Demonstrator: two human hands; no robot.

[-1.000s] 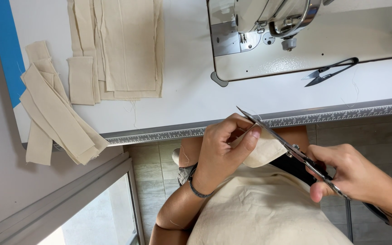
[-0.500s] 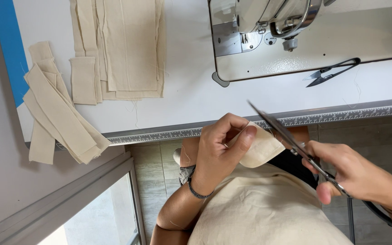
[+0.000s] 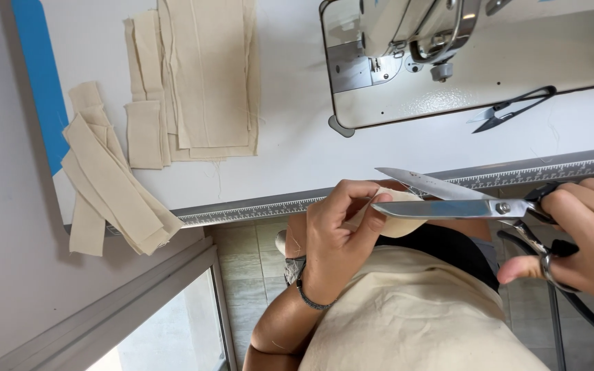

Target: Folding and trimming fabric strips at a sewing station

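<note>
Since half a second ago, your scissors (image 3: 462, 199) swing flatter and open wider, blades straddling the beige fabric piece (image 3: 397, 216). Your left hand (image 3: 335, 240) pinches that fabric just below the table edge (image 3: 256, 209); your right hand (image 3: 582, 237) grips the handles. Risk: your left fingertips (image 3: 372, 206) touch the lower blade, so closing could nick them. Cut line hidden behind fingers; right hand cropped.

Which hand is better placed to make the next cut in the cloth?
The right hand. It already holds the scissors, with the blades open at the edge of the beige cloth. The left hand is busy pinching that cloth steady.
</note>
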